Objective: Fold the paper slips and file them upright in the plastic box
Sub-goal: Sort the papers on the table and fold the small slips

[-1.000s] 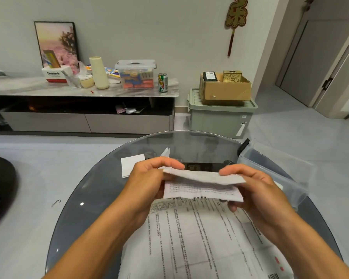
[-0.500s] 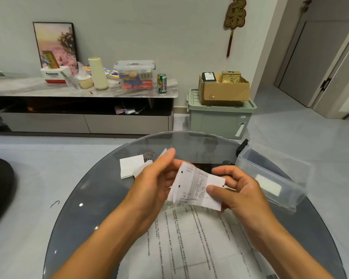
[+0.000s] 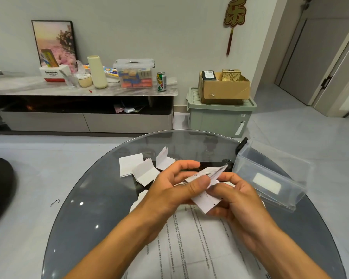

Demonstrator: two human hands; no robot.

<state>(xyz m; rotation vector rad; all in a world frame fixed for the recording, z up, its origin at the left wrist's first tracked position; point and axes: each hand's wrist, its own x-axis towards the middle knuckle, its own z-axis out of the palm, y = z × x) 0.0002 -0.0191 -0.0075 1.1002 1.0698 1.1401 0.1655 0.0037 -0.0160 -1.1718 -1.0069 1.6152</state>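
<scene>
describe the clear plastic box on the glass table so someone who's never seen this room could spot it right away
Start at the round dark glass table in the foreground and look to its right edge, just beyond the right hand. The clear plastic box sits there, open-topped, with a white label on its near wall. Unlike the folded paper slips lying nearby, it is transparent and rigid.

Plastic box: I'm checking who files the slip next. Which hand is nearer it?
Right. The right hand sits just left of the plastic box; the left hand is farther left, both pinching the slip.
</scene>
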